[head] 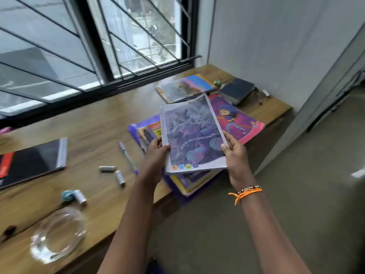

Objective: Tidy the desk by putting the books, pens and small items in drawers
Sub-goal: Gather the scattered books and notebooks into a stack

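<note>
A grey-purple notebook (192, 133) with white lettering is held above the wooden desk (94, 123). My left hand (156, 155) grips its left edge and my right hand (235, 153) grips its right edge, thumbs on the cover. Under it lie a yellow and purple book stack (190, 183) at the desk's front edge, a purple book (141, 131) and a pink cartoon book (237, 119). A blue-pink book (185, 87) and a small black book (237, 90) lie at the far right. A pen (128, 156) lies left of my left hand.
Two white batteries (113, 172), a teal item with another battery (74, 195), a clear glass bowl (57, 234) and a black notebook (31, 161) lie on the left of the desk. A barred window (94, 42) runs behind. Bare floor (296, 194) is to the right.
</note>
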